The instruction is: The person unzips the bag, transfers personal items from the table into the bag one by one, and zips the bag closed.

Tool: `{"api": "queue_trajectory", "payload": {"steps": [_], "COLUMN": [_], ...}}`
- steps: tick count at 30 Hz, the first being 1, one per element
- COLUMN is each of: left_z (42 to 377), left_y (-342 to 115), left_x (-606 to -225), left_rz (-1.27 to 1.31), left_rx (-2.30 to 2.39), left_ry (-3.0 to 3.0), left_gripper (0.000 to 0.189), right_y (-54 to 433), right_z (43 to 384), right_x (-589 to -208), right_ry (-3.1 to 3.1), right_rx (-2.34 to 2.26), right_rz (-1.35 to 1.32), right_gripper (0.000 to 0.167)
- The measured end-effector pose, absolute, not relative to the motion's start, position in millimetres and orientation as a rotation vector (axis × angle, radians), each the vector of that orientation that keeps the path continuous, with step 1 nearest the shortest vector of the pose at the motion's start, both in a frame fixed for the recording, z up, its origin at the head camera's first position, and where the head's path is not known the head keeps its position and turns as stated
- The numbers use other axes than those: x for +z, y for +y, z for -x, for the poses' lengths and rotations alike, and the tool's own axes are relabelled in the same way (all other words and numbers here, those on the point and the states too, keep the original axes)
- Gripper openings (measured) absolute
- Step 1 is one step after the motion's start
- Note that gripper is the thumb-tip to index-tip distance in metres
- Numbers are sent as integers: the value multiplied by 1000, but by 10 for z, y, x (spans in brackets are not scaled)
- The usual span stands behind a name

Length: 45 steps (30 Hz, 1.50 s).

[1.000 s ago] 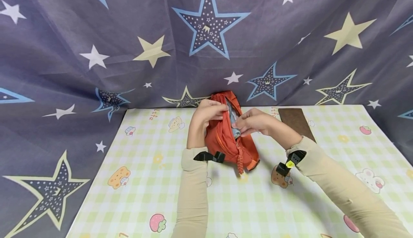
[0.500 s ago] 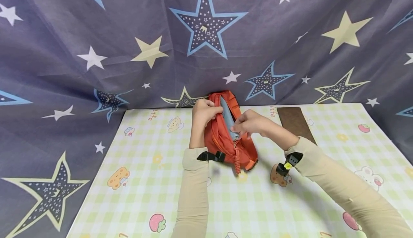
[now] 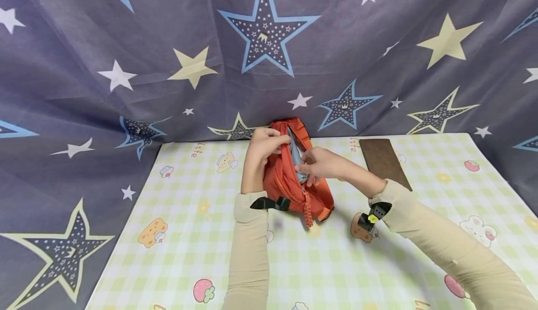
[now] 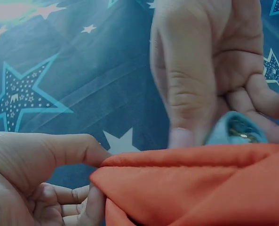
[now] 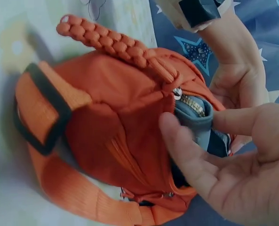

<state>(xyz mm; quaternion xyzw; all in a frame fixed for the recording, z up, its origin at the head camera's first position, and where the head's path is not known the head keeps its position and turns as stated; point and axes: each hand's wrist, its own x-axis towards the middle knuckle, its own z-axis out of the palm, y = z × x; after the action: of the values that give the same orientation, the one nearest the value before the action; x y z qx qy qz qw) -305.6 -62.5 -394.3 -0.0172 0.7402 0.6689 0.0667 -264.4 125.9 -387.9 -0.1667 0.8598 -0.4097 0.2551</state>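
- Left hand (image 3: pixel 264 149) pinched the bag (image 3: pixel 290 181) near the tabletop's (image 3: pixel 189 254) back edge.
- The pouch (image 5: pixel 203 134) seemed soft, its end pinchable.
- I couldn't tell my right hand's (image 3: pixel 327 164) grip.

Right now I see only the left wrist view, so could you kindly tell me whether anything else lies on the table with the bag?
Observer: Yes, the head view shows a flat brown board on the table, to the right of the bag.
Operator: Thank you. Is there anything at the near end of the bag's opening?
Observer: A braided orange pull is there, plain in the right wrist view.
Operator: And could you say whether the bag has a strap?
Observer: It does: the right wrist view shows an orange strap passing through a black buckle.
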Motion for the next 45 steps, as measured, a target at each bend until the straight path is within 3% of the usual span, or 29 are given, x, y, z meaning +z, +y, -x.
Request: {"api": "queue_trajectory", "payload": {"steps": [11, 22, 28, 34, 45], "left_z": [3027, 2970, 2982, 2993, 2996], "left_y": [-668, -676, -653, -656, -655], "left_x": [-3956, -3852, -3872, -3893, -3909], "left_rz": [25, 165, 96, 60, 34], "left_rx": [1983, 1246, 1289, 1312, 1457], "left_ry": [2256, 2844, 2822, 2769, 2710], "left_gripper": [12, 13, 9, 9, 20], "right_y": [1425, 1334, 1349, 1294, 1196], "right_z": [2709, 2780, 2798, 2811, 2801], "right_x": [-3958, -3733, -3691, -3711, -3765], "right_ry": [2313, 2372, 2379, 2330, 2264], "right_rx": [-1017, -760, -862, -1027, -1107], "right_rz": [518, 455, 360, 182, 98], "right_gripper": [21, 29, 19, 21, 15]}}
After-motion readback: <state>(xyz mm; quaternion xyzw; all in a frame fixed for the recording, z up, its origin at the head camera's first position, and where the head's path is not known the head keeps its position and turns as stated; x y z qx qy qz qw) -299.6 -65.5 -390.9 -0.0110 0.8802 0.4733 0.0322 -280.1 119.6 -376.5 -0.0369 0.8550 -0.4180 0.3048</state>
